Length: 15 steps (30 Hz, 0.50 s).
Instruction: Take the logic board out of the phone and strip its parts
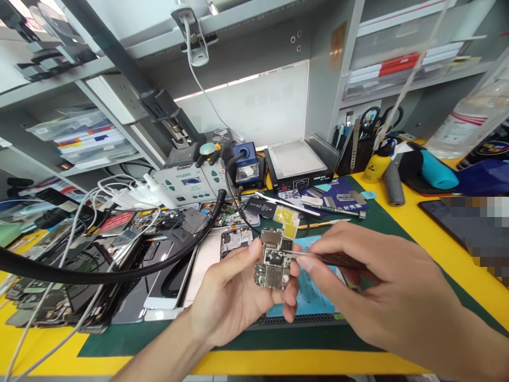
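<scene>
A small phone circuit board [274,276] with metal shields and a yellow flap [291,227] at its top is gripped by its edges in my left hand [234,297]. My right hand [382,281] pinches a pair of thin metal tweezers [326,258]. Their tips reach the middle of the board from the right, by a dark chip area; whether they touch it I cannot tell. Both hands are over a light blue pad [310,292]. Just behind the left hand lies an opened phone frame [234,240].
Stacked phones and parts [75,281] crowd the left, crossed by a thick black hose [119,275] and white cables. Behind stand a rework station [191,180], a soldering stand [248,167] and a hot plate [298,162]. A yellow bottle [376,167] stands right.
</scene>
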Each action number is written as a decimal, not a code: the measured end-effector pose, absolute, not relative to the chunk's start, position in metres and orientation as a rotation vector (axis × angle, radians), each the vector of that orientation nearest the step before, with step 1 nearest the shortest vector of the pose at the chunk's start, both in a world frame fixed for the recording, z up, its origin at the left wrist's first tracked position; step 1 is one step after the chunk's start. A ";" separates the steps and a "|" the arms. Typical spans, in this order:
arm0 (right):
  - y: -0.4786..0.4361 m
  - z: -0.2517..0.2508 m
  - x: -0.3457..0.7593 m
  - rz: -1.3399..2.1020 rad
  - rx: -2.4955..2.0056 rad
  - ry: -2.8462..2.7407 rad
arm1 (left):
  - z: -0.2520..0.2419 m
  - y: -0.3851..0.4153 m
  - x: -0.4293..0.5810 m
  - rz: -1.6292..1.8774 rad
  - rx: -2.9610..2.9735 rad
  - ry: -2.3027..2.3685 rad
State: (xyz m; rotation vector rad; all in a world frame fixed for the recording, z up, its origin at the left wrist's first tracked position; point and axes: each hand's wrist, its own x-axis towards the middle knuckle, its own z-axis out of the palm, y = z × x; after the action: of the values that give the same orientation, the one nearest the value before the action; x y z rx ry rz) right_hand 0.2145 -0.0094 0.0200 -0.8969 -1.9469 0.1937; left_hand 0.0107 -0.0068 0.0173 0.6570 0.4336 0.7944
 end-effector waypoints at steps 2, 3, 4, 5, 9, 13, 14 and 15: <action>-0.009 0.020 0.216 0.131 -0.854 -1.996 | 0.017 -0.007 0.011 0.795 0.659 0.436; -0.009 0.020 0.217 0.105 -0.843 -2.014 | 0.017 -0.007 0.011 0.795 0.661 0.439; -0.009 0.020 0.217 0.088 -0.837 -2.022 | 0.017 -0.007 0.011 0.797 0.663 0.443; -0.009 0.020 0.217 0.084 -0.840 -2.027 | 0.017 -0.007 0.011 0.799 0.666 0.443; -0.008 0.019 0.218 0.087 -0.857 -2.030 | 0.016 -0.007 0.012 0.798 0.660 0.434; -0.009 0.016 0.219 0.072 -0.858 -2.057 | 0.015 -0.007 0.013 0.806 0.659 0.416; -0.009 0.016 0.219 0.067 -0.854 -2.063 | 0.015 -0.007 0.013 0.809 0.664 0.412; -0.009 0.015 0.219 0.062 -0.850 -2.071 | 0.015 -0.007 0.013 0.807 0.669 0.406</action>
State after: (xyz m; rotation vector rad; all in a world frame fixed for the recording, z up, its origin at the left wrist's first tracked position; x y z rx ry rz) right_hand 0.2194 -0.0090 0.0152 -0.8503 -2.0711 0.0620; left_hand 0.0127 -0.0066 0.0152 0.6692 0.4062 0.8067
